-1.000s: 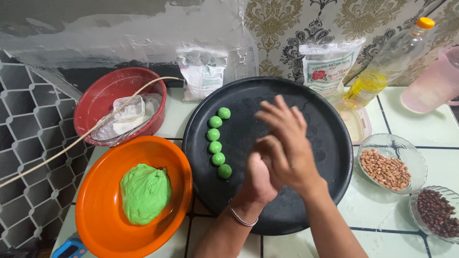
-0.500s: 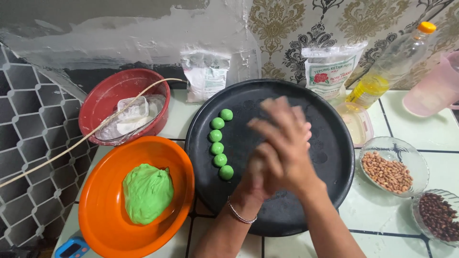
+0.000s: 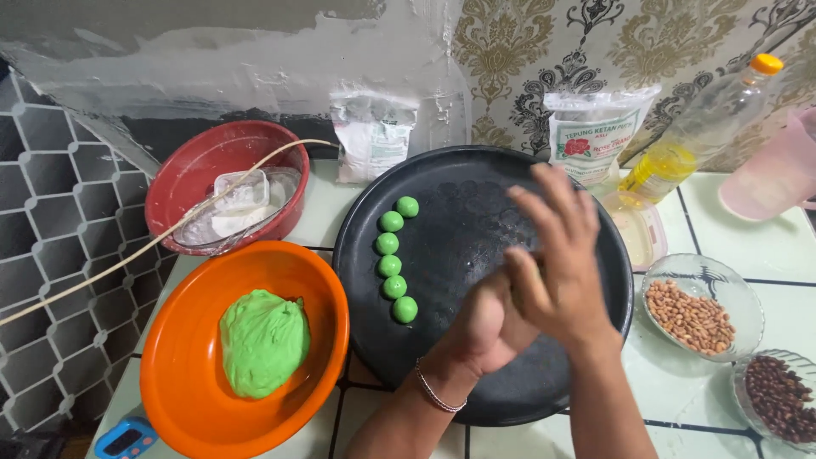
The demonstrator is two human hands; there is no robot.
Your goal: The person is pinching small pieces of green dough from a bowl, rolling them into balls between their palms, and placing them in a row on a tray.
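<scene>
Black round tray (image 3: 476, 212) sits centre on the tiled counter; my hands work above its right half. Orange bowl (image 3: 195, 382) at its left holds a lump of green dough (image 3: 263, 340). My right hand (image 3: 557, 255) lies flat over my left hand (image 3: 484, 319), palms pressed together; whatever sits between them is hidden, so I cannot tell what I hold. Six green dough balls (image 3: 393, 255) stand in a curved row on the tray's left side.

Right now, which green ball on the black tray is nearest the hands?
The bottom ball of the row, closest to the left hand; the other five sit farther up the tray.
</scene>
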